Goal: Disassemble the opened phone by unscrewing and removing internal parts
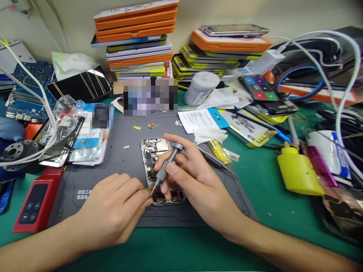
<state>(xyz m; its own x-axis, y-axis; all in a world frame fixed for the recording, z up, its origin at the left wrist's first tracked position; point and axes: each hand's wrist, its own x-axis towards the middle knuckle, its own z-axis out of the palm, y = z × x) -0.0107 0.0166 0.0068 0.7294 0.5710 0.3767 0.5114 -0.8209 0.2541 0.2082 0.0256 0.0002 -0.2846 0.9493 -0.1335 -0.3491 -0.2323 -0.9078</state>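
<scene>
Head view: an opened phone [149, 156] is laid flat on a dark gray mat [116, 132], near its middle, with the inner parts exposed and the lower area partly covered by the hands. A gray screwdriver [162, 173] is held at a slant by the right hand [198, 173]; its shaft is pinched between thumb and fingers, and the index finger is reached over toward the cap. The screwdriver's tip is pointed down at the phone's lower left edge. Beside that tip, the fingertips of the left hand [117, 206] are pressed together in a closed grip; whether anything small is pinched there cannot be told.

Beyond the phone, a yellow scrap [137, 127] and a copper-colored strip [154, 125] are scattered on the mat. To the right, a slim dark tool [219, 162] is laid near a yellow packet [217, 151]. A red device [35, 202] is placed at the mat's left edge, and a yellow bottle [299, 172] is set on the green worktop [176, 251] at the right. Stacked cases [136, 28] are lined up at the back.
</scene>
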